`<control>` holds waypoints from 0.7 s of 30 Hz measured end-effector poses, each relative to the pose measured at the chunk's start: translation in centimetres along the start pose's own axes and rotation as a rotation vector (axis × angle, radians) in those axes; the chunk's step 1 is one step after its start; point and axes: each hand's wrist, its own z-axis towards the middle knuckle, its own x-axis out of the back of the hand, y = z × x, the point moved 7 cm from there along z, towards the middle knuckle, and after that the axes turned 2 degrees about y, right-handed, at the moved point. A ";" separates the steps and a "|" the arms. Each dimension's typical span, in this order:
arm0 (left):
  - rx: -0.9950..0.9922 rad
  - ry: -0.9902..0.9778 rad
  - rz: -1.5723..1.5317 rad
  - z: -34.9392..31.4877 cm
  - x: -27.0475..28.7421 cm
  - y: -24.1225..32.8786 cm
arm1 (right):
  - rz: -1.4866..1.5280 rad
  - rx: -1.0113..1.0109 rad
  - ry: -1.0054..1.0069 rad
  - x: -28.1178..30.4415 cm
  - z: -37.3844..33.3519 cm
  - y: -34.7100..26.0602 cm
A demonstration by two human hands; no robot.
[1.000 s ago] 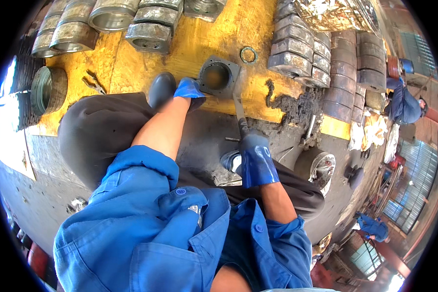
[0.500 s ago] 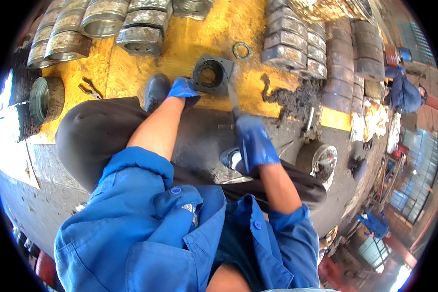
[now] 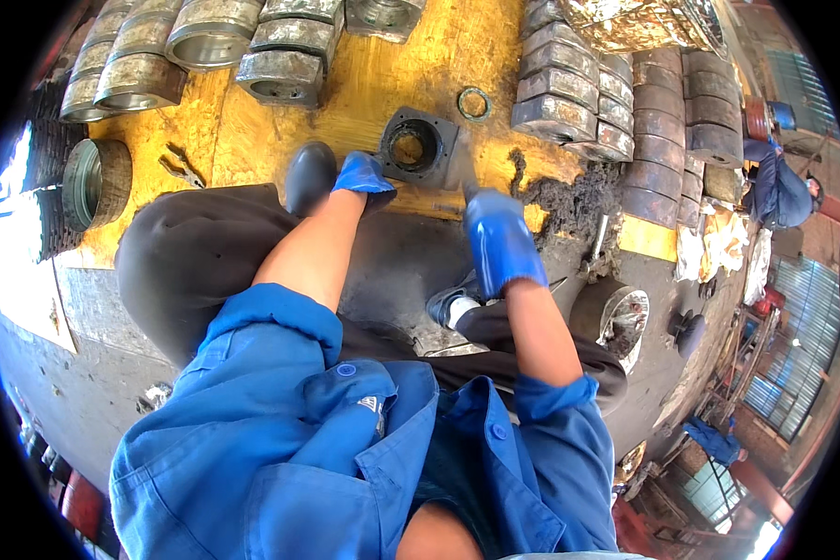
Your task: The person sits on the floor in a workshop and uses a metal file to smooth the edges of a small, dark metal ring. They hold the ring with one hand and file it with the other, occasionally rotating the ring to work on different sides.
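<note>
A square grey metal block (image 3: 445,154) with a round bore lies on the yellow floor sheet before me. My left hand (image 3: 361,177), in a blue glove, is closed at its left near corner, with the fingertips mostly hidden. My right hand (image 3: 502,233), gloved in blue too, is closed around a long, narrow flat tool (image 3: 469,173). Motion smears that tool, so its exact kind does not show. It lies along the block's right side. A thin ring (image 3: 474,104) rests just beyond the block.
Rows of metal blocks (image 3: 280,75) stand far left, more stacked blocks (image 3: 555,103) far right. Pliers (image 3: 182,166) and a large ring (image 3: 96,184) lie left. Dark shavings (image 3: 579,201) are heaped right, near a round container (image 3: 611,317). A person (image 3: 779,191) is at far right.
My right hand has moved forward with the tool, along the block's right side. The left hand stays at the block's corner. The whole view has shifted slightly.
</note>
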 end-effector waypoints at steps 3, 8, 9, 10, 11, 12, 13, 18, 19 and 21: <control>0.112 -0.022 -0.245 0.9 -1.8 -1.7 | -0.085 -0.038 -0.051 -2.4 -4.7 -1.9; -0.102 -0.079 0.056 -1.9 2.3 0.1 | -0.044 -0.029 -0.068 -4.5 -4.6 -2.0; -0.070 -0.065 0.030 -1.5 1.7 -0.1 | -0.048 -0.027 -0.069 -4.4 -4.5 -2.2; -0.038 -0.052 0.004 -1.1 1.3 -0.4 | -0.051 -0.029 -0.068 -4.4 -4.8 -2.6; -0.039 -0.050 0.008 -0.7 0.9 -0.2 | -0.051 -0.039 -0.069 -4.7 -5.5 -2.9; -0.039 -0.049 0.012 -0.3 0.7 -0.2 | -0.042 -0.053 -0.064 -5.0 -6.2 -3.1; -0.040 -0.048 0.016 0.2 0.4 -0.3 | -0.030 -0.057 -0.054 -5.5 -6.3 -3.5; 0.056 -0.102 -0.214 2.3 -3.5 -1.7 | -0.020 -0.026 -0.053 -6.9 -7.8 -4.9; 0.029 -0.114 -0.132 1.9 -3.3 -1.3 | -0.015 -0.031 -0.058 -7.0 -8.1 -4.9; -0.016 -0.124 -0.018 1.1 -1.4 -0.8 | -0.014 -0.054 -0.067 -7.4 -8.7 -4.7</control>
